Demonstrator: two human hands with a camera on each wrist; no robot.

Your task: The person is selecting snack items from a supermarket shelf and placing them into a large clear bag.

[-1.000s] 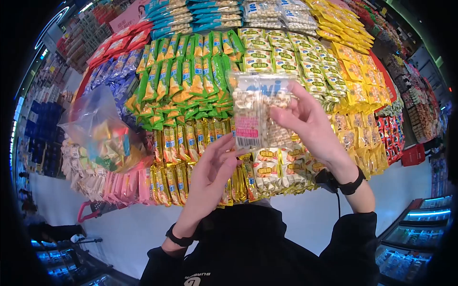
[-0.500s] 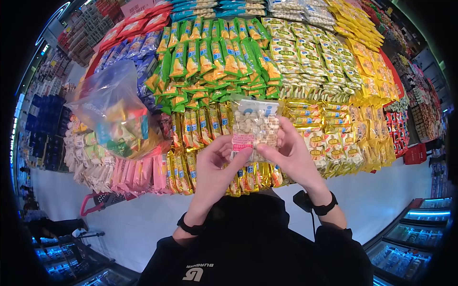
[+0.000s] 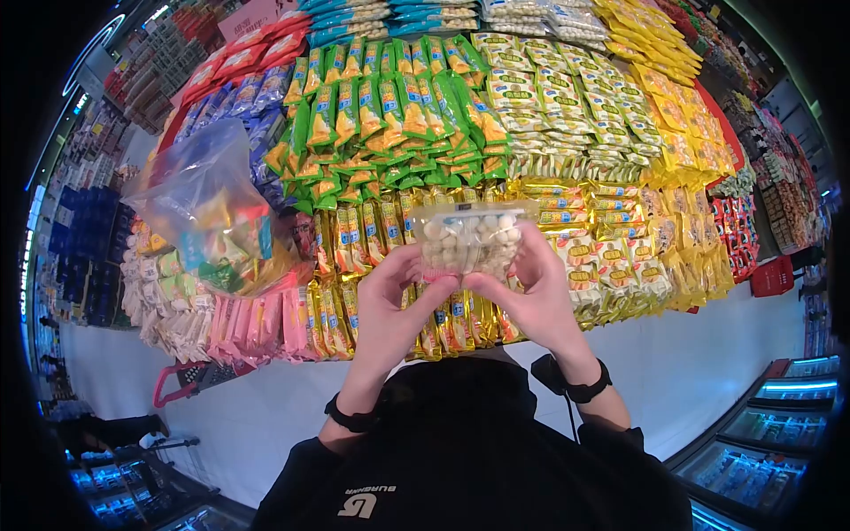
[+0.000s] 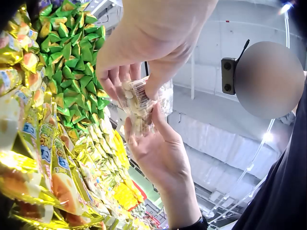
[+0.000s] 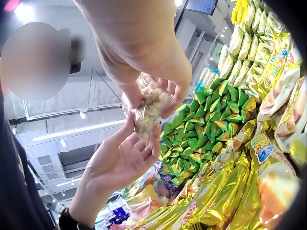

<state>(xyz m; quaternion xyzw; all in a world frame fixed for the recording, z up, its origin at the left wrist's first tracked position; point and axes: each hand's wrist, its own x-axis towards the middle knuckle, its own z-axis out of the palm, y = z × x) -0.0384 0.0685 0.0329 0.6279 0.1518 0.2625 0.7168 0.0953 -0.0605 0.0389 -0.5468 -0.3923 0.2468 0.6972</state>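
Note:
A clear packet of pale round snacks point(image 3: 469, 239) is held up over the gold packets in the head view. My left hand point(image 3: 396, 296) grips its left side and my right hand point(image 3: 536, 288) its right side, thumbs on the near face and fingers behind. In the left wrist view a barcode shows on the packet point(image 4: 139, 96), between my left hand point(image 4: 148, 38) and my right hand point(image 4: 160, 155). The right wrist view shows the packet point(image 5: 151, 105) pinched by my right hand point(image 5: 139, 48) and my left hand point(image 5: 115, 163).
Below the hands lie rows of gold packets point(image 3: 332, 319), with green packets point(image 3: 390, 115) behind and yellow ones point(image 3: 682, 133) at the right. A clear plastic bag with colourful packets point(image 3: 226, 239) stands at the left. A pink-edged cart point(image 3: 177, 380) is at lower left.
My left hand has come up to the packet, and both hands now hold it. The packet has moved lower and tilted, so its printed face shows less. The display has shifted in the head view.

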